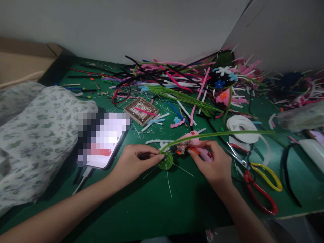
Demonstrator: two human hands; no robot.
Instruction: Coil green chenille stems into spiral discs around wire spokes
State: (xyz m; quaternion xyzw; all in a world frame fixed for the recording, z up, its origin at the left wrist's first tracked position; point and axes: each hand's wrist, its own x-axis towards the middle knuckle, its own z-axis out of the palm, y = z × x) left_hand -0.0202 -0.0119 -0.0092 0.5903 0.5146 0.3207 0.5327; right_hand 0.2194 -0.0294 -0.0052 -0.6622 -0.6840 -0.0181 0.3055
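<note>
Between the thumb and fingers of my left hand (139,159) is a flat green pipe-cleaner coil (166,161), wound in a tight spiral. From its top, a long green pipe-cleaner tail (227,134) arcs right, passing above my right hand (214,162). Thin clear strands stick out below the coil. The fingers of my right hand are curled beside a pink pipe-cleaner piece (191,137) with orange bits and shiny beads; what they grip, if anything, is hidden. Red-and-yellow-handled scissors (262,189) lie open to the right of that hand.
A lit, partly blurred phone (108,141) rests at left beside patterned cloth (43,141). Behind my hands are a bead-filled tray (134,111), loose green pipe cleaners (182,94) and a mixed coloured pile. A white tape roll (231,126) and black headband (286,172) lie at right.
</note>
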